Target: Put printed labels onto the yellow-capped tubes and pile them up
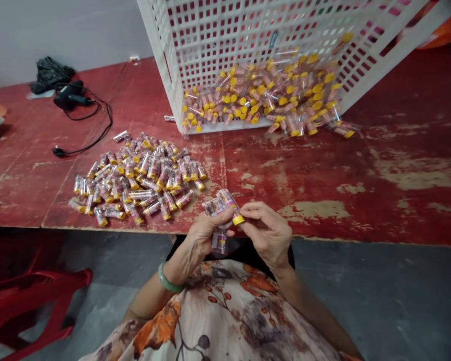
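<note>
Near the table's front edge, my left hand [205,231] is closed on several small printed plastic sleeves [218,241], its thumb pressing on them. A small clear tube with a yellow cap [238,219] and a printed wrap [226,197] lies across the left fingertips. From the right, my right hand [267,231] pinches this tube beside its cap, with thumb and forefinger together. Left of my hands is a heap of wrapped yellow-capped tubes [143,175]. Tubes without a printed wrap [263,95], with pinkish contents, fill the low side of the basket.
A white plastic basket [161,47] lies tipped on the red, worn table [323,170], some tubes spilling over its rim. At the back left are a black device with a cable [70,95] and a crumpled black bag [52,72]. A red stool [56,296] stands at the lower left.
</note>
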{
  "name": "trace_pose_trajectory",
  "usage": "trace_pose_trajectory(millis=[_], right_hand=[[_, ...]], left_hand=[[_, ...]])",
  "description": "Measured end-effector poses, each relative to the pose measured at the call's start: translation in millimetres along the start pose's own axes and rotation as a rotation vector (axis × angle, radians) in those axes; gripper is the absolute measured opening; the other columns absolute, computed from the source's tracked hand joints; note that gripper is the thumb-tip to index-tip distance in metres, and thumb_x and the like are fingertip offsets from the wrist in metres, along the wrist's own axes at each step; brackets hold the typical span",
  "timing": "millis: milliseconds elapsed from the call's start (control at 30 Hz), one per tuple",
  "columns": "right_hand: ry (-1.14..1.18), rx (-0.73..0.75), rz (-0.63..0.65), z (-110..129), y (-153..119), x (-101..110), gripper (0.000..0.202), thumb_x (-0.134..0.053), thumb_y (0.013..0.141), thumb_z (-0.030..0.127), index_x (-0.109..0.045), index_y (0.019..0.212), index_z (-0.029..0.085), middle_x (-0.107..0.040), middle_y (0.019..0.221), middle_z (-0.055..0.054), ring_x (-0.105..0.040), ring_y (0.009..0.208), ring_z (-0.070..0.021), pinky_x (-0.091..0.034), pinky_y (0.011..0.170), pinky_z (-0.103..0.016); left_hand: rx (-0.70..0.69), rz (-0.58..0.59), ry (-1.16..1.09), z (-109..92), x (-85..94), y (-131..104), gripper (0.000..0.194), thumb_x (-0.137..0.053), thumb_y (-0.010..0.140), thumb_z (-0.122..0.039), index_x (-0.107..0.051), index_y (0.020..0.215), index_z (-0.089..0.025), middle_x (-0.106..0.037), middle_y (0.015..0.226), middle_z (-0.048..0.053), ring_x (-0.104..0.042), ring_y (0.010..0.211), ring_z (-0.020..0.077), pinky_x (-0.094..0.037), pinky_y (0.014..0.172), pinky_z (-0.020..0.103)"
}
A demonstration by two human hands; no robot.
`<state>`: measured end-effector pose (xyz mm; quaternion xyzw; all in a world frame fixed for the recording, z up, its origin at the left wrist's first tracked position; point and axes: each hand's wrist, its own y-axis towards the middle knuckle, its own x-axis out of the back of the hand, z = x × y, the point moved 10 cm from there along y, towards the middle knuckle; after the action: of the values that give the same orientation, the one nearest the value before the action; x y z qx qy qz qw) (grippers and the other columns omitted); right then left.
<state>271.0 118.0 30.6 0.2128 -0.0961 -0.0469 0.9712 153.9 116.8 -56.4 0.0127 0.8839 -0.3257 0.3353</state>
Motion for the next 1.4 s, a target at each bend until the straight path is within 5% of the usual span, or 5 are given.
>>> trace_pose_trajectory(millis=[333,533,1200,1400], right_hand=[[-0.285,0.267,-0.096,10,-10,-6,0.016,-0.055,0.076,0.006,-0.063,0.077,0.02,-0.064,0.078,-0.003,-0.061,0.067,-0.0137,-0.05,0.058,-0.026],[-0.213,0.167,0.057,0,-2,-12,0.029,-0.056,0.077,0.005,-0.064,0.1,0.021,-0.065,0.095,-0.006,-0.063,0.082,-0.0162,-0.054,0.07,-0.029],[-0.4,0.369,-0.146,14,-13,-16,0.019,-0.059,0.074,0.002,-0.062,0.081,0.02,-0.068,0.078,-0.004,-0.066,0.068,-0.0151,-0.053,0.058,-0.025],[-0.444,0.39,-0.116,13,-12,-28,0.024,-0.06,0.075,0.003,-0.064,0.093,0.018,-0.07,0.084,-0.006,-0.068,0.076,-0.0164,-0.056,0.067,-0.025]], left_hand=[[0.051,-0.121,0.029,12,17.0,3,0.033,-0.084,0.057,-0.032,-0.064,0.073,-0.011,-0.061,0.058,0.0,-0.054,0.04,0.0082,-0.046,0.037,0.018],[-0.003,-0.065,0.016,-1,15.3,8,0.031,-0.082,0.059,-0.027,-0.066,0.081,-0.012,-0.066,0.069,0.001,-0.057,0.047,0.0083,-0.049,0.042,0.018],[-0.039,-0.101,0.033,-1,15.2,4,0.036,-0.083,0.057,-0.031,-0.063,0.08,-0.013,-0.064,0.062,-0.001,-0.056,0.044,0.0092,-0.049,0.044,0.021],[-0.092,-0.161,0.013,-11,25.8,5,0.04,-0.085,0.053,-0.034,-0.064,0.079,-0.012,-0.063,0.063,0.0,-0.056,0.046,0.0093,-0.049,0.046,0.022]])
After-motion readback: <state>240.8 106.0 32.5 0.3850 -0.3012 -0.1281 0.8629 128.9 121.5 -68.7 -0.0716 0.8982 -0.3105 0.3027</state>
